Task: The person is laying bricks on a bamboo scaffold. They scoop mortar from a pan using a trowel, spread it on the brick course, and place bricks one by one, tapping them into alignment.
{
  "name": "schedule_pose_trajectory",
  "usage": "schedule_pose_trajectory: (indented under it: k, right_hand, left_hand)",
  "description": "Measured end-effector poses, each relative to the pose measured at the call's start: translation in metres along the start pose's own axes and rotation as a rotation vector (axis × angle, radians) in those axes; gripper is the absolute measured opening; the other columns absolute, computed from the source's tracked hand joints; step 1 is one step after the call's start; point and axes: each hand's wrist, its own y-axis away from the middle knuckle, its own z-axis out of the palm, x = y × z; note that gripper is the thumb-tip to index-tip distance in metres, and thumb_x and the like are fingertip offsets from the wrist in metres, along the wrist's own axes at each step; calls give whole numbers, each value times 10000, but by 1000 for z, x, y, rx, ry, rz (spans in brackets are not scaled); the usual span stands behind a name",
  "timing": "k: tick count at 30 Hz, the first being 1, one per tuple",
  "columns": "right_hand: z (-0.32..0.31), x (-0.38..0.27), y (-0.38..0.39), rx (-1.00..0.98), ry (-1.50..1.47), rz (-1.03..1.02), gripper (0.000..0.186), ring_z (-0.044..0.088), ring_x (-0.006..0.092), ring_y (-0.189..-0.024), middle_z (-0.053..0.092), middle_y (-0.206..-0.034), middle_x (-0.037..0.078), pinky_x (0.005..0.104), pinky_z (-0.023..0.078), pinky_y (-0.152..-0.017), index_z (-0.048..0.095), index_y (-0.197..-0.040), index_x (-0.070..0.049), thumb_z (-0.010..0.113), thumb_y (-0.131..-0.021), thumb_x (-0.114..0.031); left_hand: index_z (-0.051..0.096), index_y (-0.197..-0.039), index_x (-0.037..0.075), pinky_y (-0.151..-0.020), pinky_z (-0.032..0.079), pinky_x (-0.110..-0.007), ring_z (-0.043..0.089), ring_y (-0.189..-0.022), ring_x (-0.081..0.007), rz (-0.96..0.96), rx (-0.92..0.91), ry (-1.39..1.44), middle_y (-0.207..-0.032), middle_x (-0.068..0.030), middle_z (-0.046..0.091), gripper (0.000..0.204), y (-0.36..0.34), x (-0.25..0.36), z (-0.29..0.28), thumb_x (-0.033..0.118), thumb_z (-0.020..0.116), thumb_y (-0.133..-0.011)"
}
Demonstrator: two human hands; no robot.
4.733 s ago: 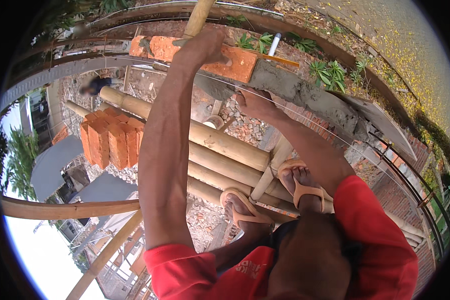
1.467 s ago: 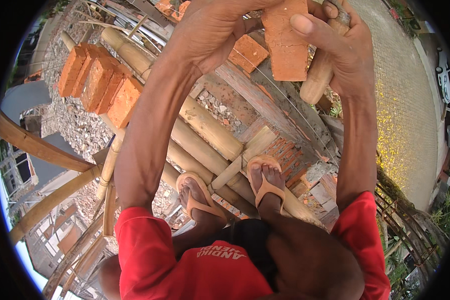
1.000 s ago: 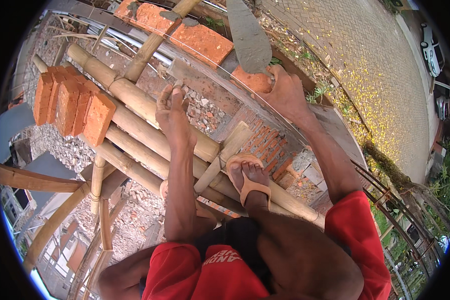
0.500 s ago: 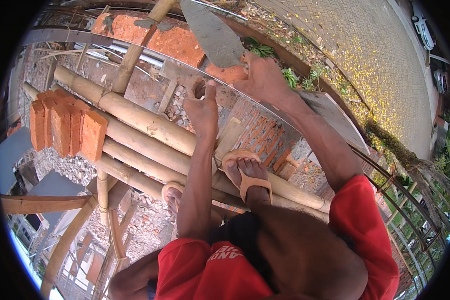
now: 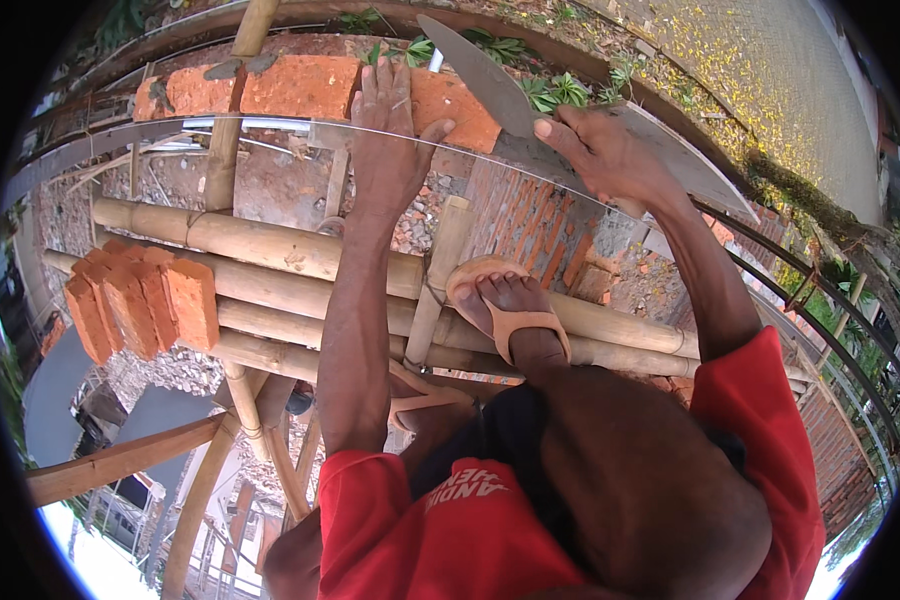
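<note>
Bamboo poles (image 5: 270, 244), left hand (image 5: 382, 125) on brick (image 5: 458, 110)

A red shirt (image 5: 500, 550) with 2 short sleeves (image 5: 755, 410) and printed white lettering (image 5: 469, 490) is worn with dark shorts (image 5: 500, 435) and 2 tan, Y-strapped sandals (image 5: 526, 321).

Rough matt brick (image 5: 458, 112), dull metal trowel (image 5: 482, 76)

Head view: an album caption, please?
Left hand on an orange brick, right hand gripping a trowel, a sandaled foot on bamboo poles.
</note>
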Motion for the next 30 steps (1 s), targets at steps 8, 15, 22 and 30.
schedule_pose_trajectory:
  k: [8, 15, 22, 30]
  right_hand:
    - [3, 22, -15, 161, 222, -235, 559, 476, 106, -540, 448, -644, 23, 293, 411, -491, 540, -867, -14, 528, -1083, -530]
    - [-19, -8, 83, 165, -169, -238, 484, 515, 206, -649, 542, -703, 102, 393, 442, -618, 613, -926, 11, 568, -1079, -446]
    - [58, 40, 99, -76, 127, -167, 341, 698, 424, -754, 678, -800, 231, 479, 503, -639, 641, -1009, 1, 601, -1059, -334]
    - [129, 105, 4, 129, 213, -183, 353, 670, 470, -796, 668, -807, 239, 541, 505, -679, 604, -984, -11, 572, -1073, -351]
  left_hand:
    - [345, -1601, -13, -1254, 213, -590, 215, -1571, -449, 48, -49, -134, -1689, -266, 251, 898, 0, -7, 3, 583, 611, -984]
    - [390, -1603, 66, -1268, 104, -622, 205, -1592, -384, 75, -87, -69, -1692, -178, 313, 706, -7, -21, -17, 514, 492, -1068]
    - [552, -1514, 289, -1212, -41, -733, 330, -1553, -337, 368, -210, -355, -1553, -128, 522, 529, -51, -91, -46, 549, 481, -1059]
    - [577, -1489, 297, -1141, -148, -791, 300, -1560, -371, 227, -330, -158, -1468, -81, 627, 508, -61, -84, -53, 497, 575, -1022]
